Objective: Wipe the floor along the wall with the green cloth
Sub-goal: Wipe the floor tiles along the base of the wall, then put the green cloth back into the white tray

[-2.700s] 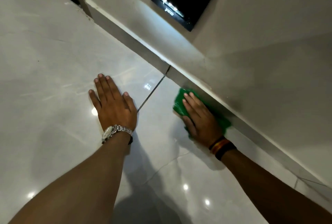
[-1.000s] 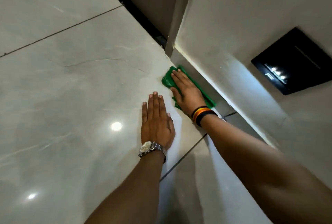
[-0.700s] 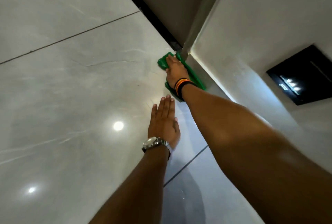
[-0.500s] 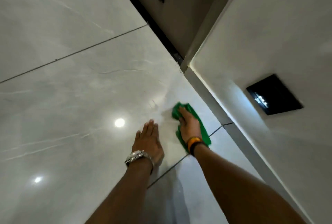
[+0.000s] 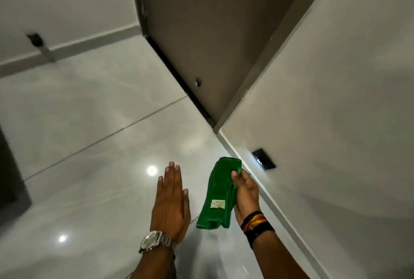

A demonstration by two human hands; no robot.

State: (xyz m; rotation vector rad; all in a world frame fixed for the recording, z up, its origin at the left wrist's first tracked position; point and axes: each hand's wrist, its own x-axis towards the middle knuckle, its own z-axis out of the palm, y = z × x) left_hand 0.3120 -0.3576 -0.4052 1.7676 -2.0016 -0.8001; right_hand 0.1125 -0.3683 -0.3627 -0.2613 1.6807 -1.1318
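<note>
The green cloth [image 5: 218,195] is folded, with a small white label on it, and hangs lifted off the glossy grey tiled floor [image 5: 96,144]. My right hand [image 5: 246,191] grips its right edge, thumb on top, close to the grey skirting [image 5: 277,213] of the white wall [image 5: 324,110]. My left hand [image 5: 171,202], with a metal watch on the wrist, lies flat on the floor with fingers together, just left of the cloth.
A brown door [image 5: 206,32] with a small round stopper [image 5: 198,82] stands ahead in the corner, a dark gap under it. A black wall plate [image 5: 264,158] sits low on the right wall. Another wall with skirting runs at the far left.
My right hand pulled the cloth back from the corner by the door and lifted it off the floor, now holding it by its edge. My view tilted upward; my left hand stayed flat.
</note>
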